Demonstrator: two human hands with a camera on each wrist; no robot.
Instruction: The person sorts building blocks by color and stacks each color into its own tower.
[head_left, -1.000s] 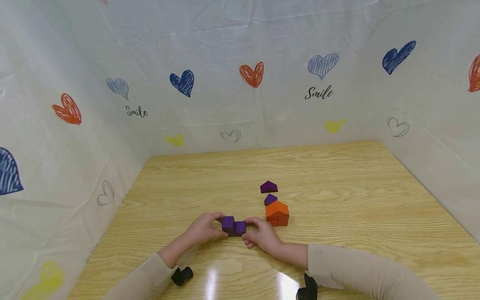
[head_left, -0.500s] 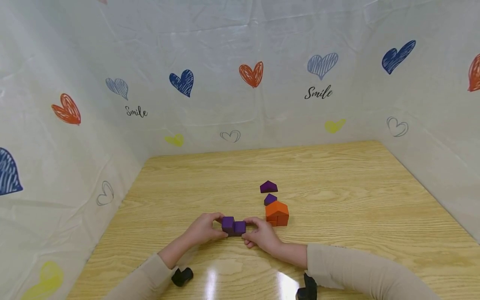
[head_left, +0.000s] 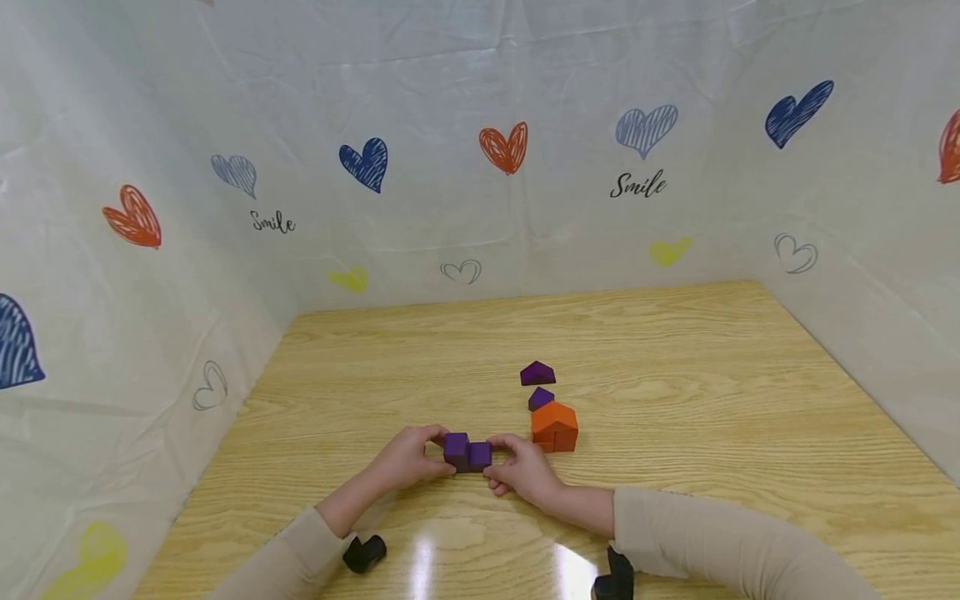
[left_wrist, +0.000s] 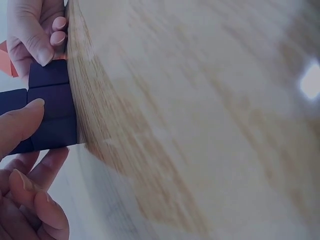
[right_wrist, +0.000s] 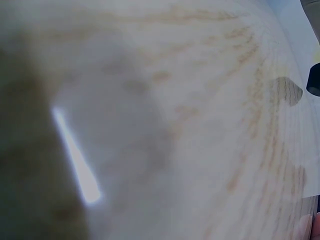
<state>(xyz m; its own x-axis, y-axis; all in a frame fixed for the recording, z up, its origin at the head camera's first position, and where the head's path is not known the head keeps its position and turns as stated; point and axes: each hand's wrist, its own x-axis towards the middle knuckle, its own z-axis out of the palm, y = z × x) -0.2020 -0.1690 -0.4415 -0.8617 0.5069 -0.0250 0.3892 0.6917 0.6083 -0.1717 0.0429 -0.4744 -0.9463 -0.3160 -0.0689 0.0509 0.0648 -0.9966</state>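
A group of small purple blocks [head_left: 468, 457] stands on the table between both hands, stepped higher on its left side. My left hand [head_left: 405, 457] pinches the left end, thumb on the near face and fingers behind. From the right, my right hand [head_left: 528, 473] pinches the opposite end between thumb and index finger. In the left wrist view the purple blocks [left_wrist: 52, 97] show seams between their square faces, and the left thumb [left_wrist: 22, 122] presses on them. Only fingertips [right_wrist: 304, 227] show at the lower right corner of the right wrist view.
Just right of the hands stands an orange house-shaped block group [head_left: 555, 427]. Behind it lie a small purple pointed block [head_left: 541, 399] and a wider purple roof-shaped block [head_left: 537, 374]. Heart-printed white sheeting [head_left: 420, 225] encloses the wooden table [head_left: 675, 375] at the back and sides.
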